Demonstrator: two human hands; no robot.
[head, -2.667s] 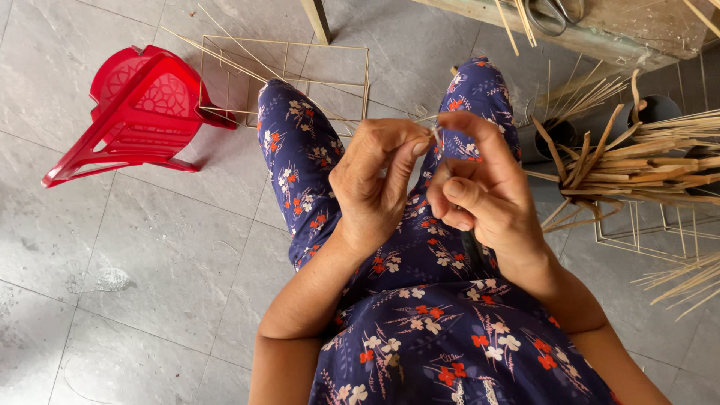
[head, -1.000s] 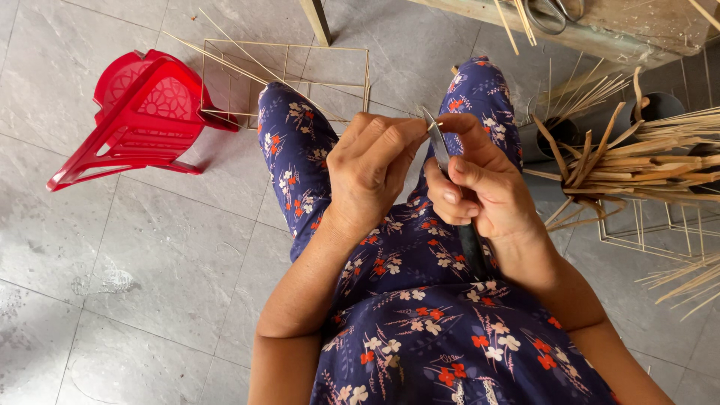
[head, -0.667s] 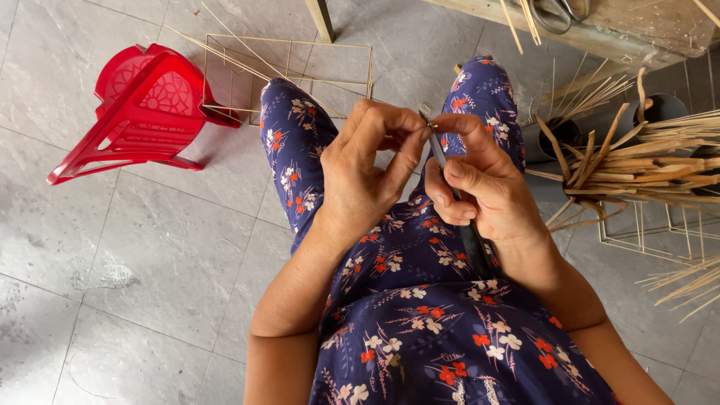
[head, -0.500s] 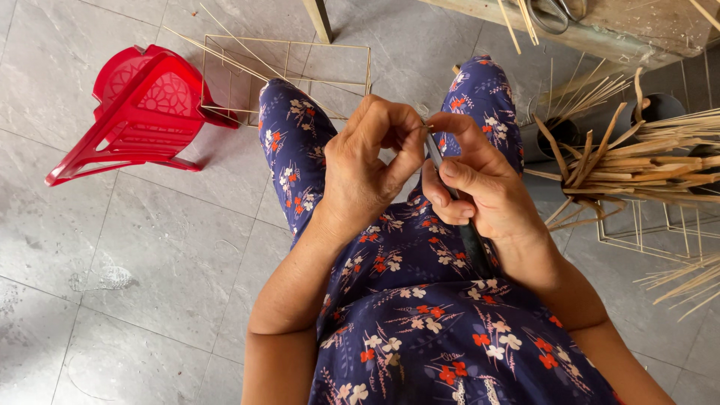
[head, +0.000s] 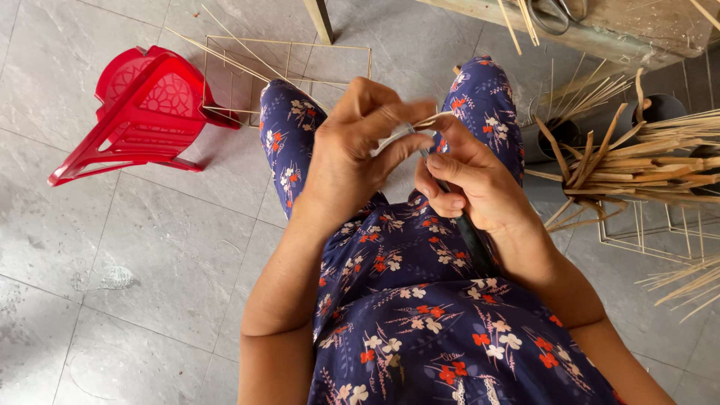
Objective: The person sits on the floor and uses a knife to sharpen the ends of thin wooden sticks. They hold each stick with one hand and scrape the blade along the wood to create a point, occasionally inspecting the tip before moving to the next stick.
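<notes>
I sit with my lap in a blue flowered dress (head: 420,300). My left hand (head: 352,157) pinches a thin pale bamboo sliver (head: 429,120) between thumb and fingers. Close beside it, my right hand (head: 472,184) grips a knife (head: 469,232) with a dark handle, the blade pointing up and meeting the sliver between the two hands. The blade tip is mostly hidden by my fingers.
A red plastic stool (head: 142,105) lies tipped on the grey tiled floor at left. A frame of thin sticks (head: 292,71) lies ahead of my knees. Bundled bamboo strips (head: 645,161) and dark pots (head: 559,135) stand at right. Scissors (head: 551,11) rest on a wooden bench.
My left hand has lifted and turned, its fingers closing over the sliver near the blade. The right hand has risen slightly with the knife.
</notes>
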